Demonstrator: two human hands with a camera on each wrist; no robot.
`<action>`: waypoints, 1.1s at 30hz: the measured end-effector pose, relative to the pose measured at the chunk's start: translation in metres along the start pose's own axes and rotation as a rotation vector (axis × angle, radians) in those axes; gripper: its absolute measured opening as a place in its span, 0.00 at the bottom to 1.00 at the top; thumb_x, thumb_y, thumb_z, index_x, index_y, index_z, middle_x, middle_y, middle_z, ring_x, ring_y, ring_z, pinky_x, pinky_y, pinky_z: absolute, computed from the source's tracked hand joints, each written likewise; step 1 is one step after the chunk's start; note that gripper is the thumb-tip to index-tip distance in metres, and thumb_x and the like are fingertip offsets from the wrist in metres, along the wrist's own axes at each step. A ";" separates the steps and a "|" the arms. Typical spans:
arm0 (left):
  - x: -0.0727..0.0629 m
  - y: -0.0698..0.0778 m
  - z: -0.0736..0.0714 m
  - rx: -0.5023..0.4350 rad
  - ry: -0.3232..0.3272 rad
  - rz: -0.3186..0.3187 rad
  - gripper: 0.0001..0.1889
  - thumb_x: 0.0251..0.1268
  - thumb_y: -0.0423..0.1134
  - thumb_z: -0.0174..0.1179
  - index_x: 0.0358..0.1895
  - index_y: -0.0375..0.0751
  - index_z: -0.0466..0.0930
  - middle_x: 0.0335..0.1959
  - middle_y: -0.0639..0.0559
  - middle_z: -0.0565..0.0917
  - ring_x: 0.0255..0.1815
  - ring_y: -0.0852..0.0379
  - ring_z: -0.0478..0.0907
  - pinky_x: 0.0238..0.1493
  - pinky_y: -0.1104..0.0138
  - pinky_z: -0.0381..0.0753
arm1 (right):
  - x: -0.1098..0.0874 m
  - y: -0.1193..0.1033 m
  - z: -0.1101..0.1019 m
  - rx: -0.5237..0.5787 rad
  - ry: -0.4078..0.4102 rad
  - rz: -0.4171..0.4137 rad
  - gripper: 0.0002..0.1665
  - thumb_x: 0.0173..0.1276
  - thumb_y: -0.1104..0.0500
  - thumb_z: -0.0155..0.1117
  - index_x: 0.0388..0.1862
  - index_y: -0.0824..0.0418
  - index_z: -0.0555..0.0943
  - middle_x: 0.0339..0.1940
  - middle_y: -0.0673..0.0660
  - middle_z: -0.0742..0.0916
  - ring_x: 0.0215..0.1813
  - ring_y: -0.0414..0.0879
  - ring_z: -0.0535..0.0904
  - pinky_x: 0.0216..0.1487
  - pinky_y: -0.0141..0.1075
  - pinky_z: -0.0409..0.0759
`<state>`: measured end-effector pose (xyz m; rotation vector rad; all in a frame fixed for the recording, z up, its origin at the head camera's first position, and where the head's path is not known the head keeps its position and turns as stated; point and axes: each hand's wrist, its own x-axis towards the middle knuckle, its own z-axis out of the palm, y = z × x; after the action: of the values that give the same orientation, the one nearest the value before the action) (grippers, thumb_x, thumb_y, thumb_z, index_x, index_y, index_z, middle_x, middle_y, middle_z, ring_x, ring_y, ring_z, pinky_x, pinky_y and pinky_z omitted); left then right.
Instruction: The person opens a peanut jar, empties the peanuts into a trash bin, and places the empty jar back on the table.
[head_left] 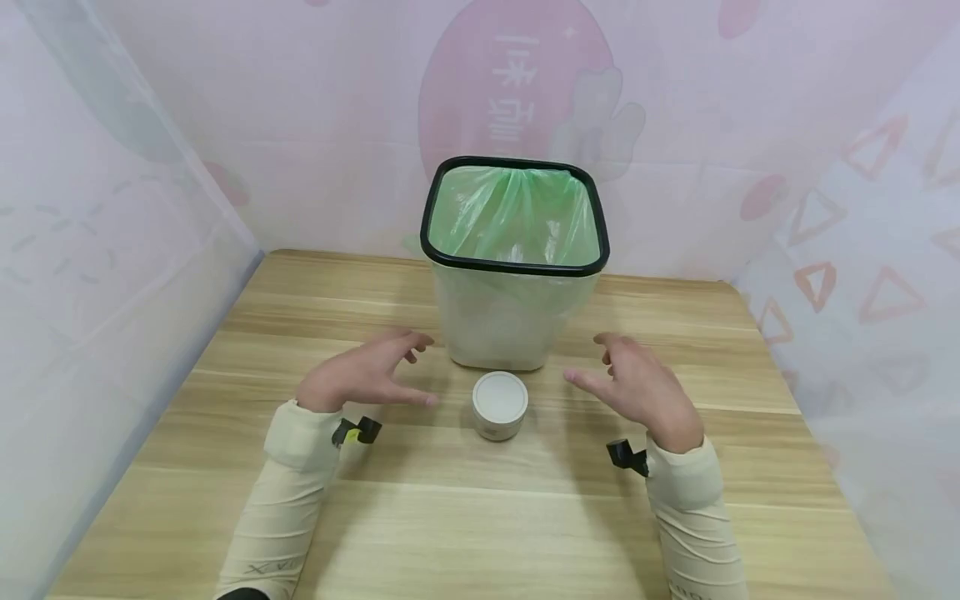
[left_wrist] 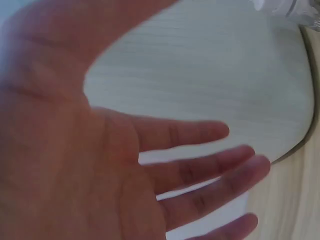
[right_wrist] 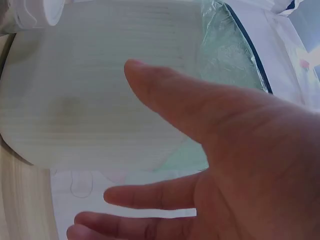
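Observation:
A small round jar with a white lid stands on the table, just in front of a white trash bin. The bin has a black rim and a green plastic bag lining its inside. My left hand is held to the left of the jar, its fingers spread and nothing in them. On the opposite side, my right hand is likewise spread and holds nothing, with its thumb toward the jar. Part of the jar shows at the top left corner in the right wrist view.
The wooden table reaches to a pale printed curtain at the back, with more curtain on both sides. A small black wrist camera sits on the left sleeve, and another black camera on the right one.

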<state>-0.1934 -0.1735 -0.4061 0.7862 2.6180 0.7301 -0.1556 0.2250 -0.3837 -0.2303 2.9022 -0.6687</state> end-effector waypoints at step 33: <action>0.037 -0.006 0.048 -0.237 -0.175 0.246 0.57 0.47 0.53 0.85 0.79 0.36 0.63 0.76 0.38 0.71 0.74 0.38 0.72 0.77 0.45 0.72 | 0.011 -0.029 0.038 -0.020 -0.011 -0.383 0.45 0.68 0.36 0.73 0.73 0.64 0.75 0.54 0.56 0.87 0.52 0.49 0.86 0.52 0.44 0.86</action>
<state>-0.2055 -0.1379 -0.4537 1.0576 2.2530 0.9696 -0.1561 0.1806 -0.4061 -0.8040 2.8779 -0.6867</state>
